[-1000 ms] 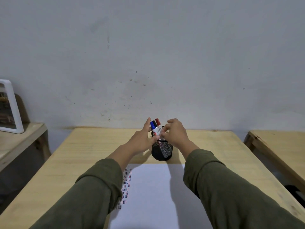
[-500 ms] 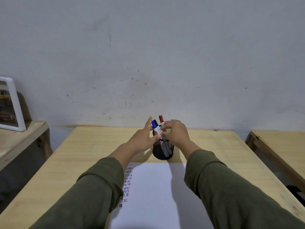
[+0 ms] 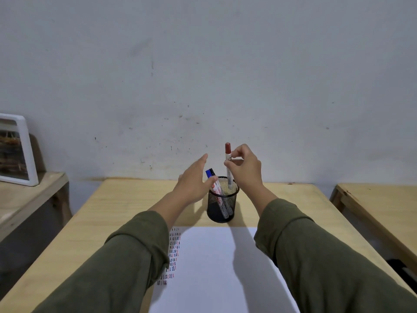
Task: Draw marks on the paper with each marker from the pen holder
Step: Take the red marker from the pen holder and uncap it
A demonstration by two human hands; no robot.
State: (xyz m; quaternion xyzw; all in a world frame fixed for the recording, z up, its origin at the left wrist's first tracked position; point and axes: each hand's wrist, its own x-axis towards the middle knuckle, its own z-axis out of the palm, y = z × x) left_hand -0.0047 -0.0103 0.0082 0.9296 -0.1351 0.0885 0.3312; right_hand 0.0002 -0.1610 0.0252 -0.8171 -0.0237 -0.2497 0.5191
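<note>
Fingers of the right hand (image 3: 244, 170) pinch a red-capped marker (image 3: 228, 166) upright, its lower end apparently still inside the mesh pen holder (image 3: 222, 205); the open left hand (image 3: 195, 181) touches the blue-capped marker (image 3: 214, 182) beside it.

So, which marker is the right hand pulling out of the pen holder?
The red-capped marker, pinched by the right hand. The blue-capped marker leans in the pen holder.

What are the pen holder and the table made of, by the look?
Pen holder: black metal mesh, probably; the markers inside show through its perforated wall. Table: pale wood, matte or lightly sealed, with visible grain lines; solid or veneer, cannot tell.
</note>
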